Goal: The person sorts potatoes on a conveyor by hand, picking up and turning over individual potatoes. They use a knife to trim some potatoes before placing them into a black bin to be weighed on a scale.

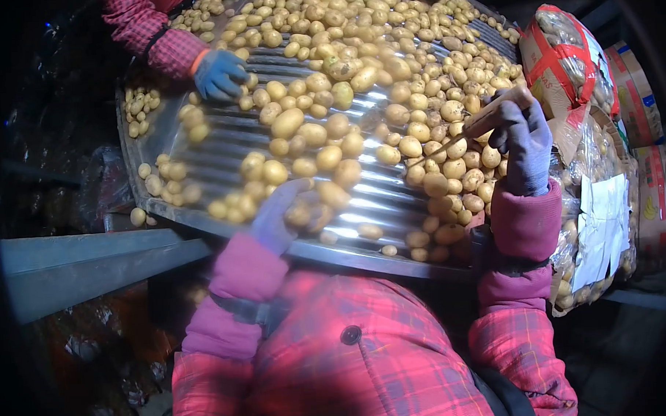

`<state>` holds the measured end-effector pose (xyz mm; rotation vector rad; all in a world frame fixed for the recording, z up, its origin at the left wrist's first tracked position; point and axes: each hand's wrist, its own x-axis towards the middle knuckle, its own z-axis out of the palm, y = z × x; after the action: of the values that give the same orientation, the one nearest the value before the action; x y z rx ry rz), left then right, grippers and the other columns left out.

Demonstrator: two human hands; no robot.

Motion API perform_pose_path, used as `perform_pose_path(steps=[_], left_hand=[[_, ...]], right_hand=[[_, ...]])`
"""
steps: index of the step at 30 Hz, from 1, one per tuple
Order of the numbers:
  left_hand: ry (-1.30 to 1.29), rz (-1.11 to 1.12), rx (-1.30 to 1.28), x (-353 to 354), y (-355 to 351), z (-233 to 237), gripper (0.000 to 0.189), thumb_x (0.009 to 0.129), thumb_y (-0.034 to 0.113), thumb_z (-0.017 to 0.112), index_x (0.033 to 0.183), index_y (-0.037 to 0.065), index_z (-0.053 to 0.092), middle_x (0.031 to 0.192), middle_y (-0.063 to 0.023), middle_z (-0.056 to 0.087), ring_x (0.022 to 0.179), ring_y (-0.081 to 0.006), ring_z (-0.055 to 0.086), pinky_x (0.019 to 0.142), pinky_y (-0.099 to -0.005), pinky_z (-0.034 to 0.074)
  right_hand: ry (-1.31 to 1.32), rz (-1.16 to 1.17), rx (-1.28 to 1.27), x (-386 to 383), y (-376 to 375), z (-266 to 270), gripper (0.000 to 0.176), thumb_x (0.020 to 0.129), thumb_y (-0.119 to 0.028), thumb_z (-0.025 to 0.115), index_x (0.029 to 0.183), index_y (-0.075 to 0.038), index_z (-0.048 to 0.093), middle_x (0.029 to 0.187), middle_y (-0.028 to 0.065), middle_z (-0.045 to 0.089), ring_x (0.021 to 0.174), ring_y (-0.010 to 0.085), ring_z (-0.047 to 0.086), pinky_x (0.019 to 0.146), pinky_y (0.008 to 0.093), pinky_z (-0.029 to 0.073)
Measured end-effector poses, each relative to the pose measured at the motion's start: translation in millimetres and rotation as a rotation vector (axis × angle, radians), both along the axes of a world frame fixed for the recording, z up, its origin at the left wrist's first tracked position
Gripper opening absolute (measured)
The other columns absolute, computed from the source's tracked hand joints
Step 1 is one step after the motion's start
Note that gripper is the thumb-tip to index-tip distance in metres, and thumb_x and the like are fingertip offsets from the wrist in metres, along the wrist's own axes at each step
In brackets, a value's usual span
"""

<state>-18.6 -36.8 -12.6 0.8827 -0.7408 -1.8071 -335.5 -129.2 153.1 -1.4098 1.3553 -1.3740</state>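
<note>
the potatoes (pixel 324 160) are lying in a loose spread across the ribbed metal table (pixel 377 200), thick toward 12 and 2 o'clock and thinning toward the near rim at 6 o'clock. the person's left hand (pixel 282 217), in a purple glove, is resting at the near edge at about 7 o'clock, curling over two or three potatoes; it is blurred, so it cannot be told whether the fingers are closing on them or only lying against them. the right hand (pixel 525 146), also gloved, is sitting at 3 o'clock with its fingers pressed together around a wooden stick (pixel 484 118), whose thin end is pointing in among the potatoes toward the middle of the table.

at 10 o'clock a co-worker's hand (pixel 218 72), in a blue glove and a red checked sleeve, is touching the potatoes at the far-left rim, beside a small separate cluster (pixel 140 105) lying outside the main spread.

judging by how things are lying, little looks finished: the bulk of the heap is sitting on the table and only bare strips are showing near the person. further out at 3 o'clock, clear sacks (pixel 604 198) are standing already full, with cardboard boxes (pixel 637 102) behind them.
</note>
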Motion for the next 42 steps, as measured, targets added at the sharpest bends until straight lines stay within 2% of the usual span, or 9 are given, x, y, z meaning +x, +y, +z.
perform_pose_path(steps=[6,9,11,16,21,30,35,37,42], left_hand=[[-0.089,-0.049,-0.014,1.8,-3.9,3.2,0.036,0.096,0.018,0.042,0.13,0.008,0.044,0.119,-0.0148,0.054,0.099,-0.0205,0.059,0.082,-0.0297,0.048],[-0.428,-0.058,-0.097,1.2,-3.4,-0.2,0.037,0.096,0.02,0.042,0.131,0.008,0.044,0.119,-0.0152,0.054,0.1,-0.021,0.058,0.082,-0.0298,0.048],[-0.162,-0.055,-0.029,3.2,-1.7,4.2,0.037,0.096,0.018,0.042,0.132,0.008,0.043,0.119,-0.0152,0.053,0.102,-0.0218,0.058,0.083,-0.0307,0.049],[0.211,-0.08,0.054,-0.6,-8.0,7.6,0.037,0.095,0.012,0.042,0.132,0.007,0.042,0.12,-0.0146,0.052,0.102,-0.0225,0.057,0.088,-0.0337,0.049],[0.086,0.036,0.272,-2.5,-7.6,29.0,0.038,0.095,0.016,0.043,0.132,0.005,0.042,0.118,-0.0156,0.052,0.102,-0.0248,0.057,0.092,-0.0381,0.047],[-0.302,-0.052,0.076,-1.5,-8.6,34.7,0.043,0.091,0.008,0.049,0.133,0.005,0.039,0.118,-0.0169,0.051,0.101,-0.025,0.058,0.091,-0.0383,0.048],[-0.25,-0.024,0.078,-2.8,-5.8,31.5,0.05,0.085,-0.005,0.054,0.132,0.006,0.04,0.117,-0.0172,0.052,0.1,-0.0239,0.058,0.088,-0.0361,0.051],[-0.55,-0.086,-0.097,-2.2,-7.5,27.8,0.048,0.087,-0.004,0.053,0.132,0.006,0.039,0.116,-0.0174,0.053,0.101,-0.024,0.058,0.088,-0.037,0.051],[-0.389,-0.043,-0.052,-1.4,-2.9,20.6,0.048,0.087,-0.004,0.052,0.132,0.005,0.039,0.116,-0.0176,0.053,0.102,-0.0243,0.058,0.089,-0.0377,0.051]], right_hand=[[-0.447,0.088,-0.032,-39.1,-22.0,-6.7,0.057,0.091,-0.034,0.054,0.134,-0.004,0.032,0.13,0.0201,0.045,0.092,0.0184,0.06,0.062,0.0209,0.048],[-0.17,-0.06,0.078,-3.7,-36.2,-28.9,0.044,0.09,-0.038,0.057,0.114,-0.002,0.051,0.09,0.0174,0.065,0.056,0.0122,0.058,0.045,0.0204,0.04],[-0.154,-0.124,0.149,20.5,-43.0,-27.7,0.034,0.09,-0.034,0.059,0.1,-0.001,0.055,0.063,0.0128,0.064,0.04,0.011,0.049,0.038,0.0198,0.033],[-0.184,0.016,-0.008,31.3,-56.9,-43.5,0.02,0.092,-0.017,0.055,0.104,-0.002,0.054,0.084,0.0119,0.067,0.052,0.0111,0.056,0.045,0.0202,0.043],[0.029,0.398,-0.089,46.6,-51.1,-51.7,0.026,0.086,-0.012,0.062,0.109,-0.002,0.054,0.102,0.0084,0.062,0.091,0.0137,0.058,0.082,0.0271,0.047],[0.255,0.532,-0.098,53.5,-53.7,-91.3,0.036,0.082,-0.013,0.065,0.114,-0.002,0.053,0.103,0.0107,0.063,0.098,0.0189,0.06,0.087,0.0333,0.047],[0.023,0.58,-0.034,53.1,-56.6,-97.4,0.03,0.086,-0.016,0.063,0.111,-0.003,0.054,0.103,0.0108,0.063,0.097,0.0197,0.06,0.086,0.032,0.047],[0.112,0.495,-0.024,39.9,-64.1,-108.7,0.028,0.088,-0.017,0.06,0.11,-0.002,0.053,0.104,0.0105,0.063,0.096,0.0192,0.061,0.084,0.0305,0.049],[-0.385,0.195,0.201,16.6,-78.2,-121.1,0.031,0.093,-0.02,0.054,0.118,-0.003,0.048,0.113,0.0139,0.06,0.079,0.0178,0.062,0.063,0.0276,0.052]])
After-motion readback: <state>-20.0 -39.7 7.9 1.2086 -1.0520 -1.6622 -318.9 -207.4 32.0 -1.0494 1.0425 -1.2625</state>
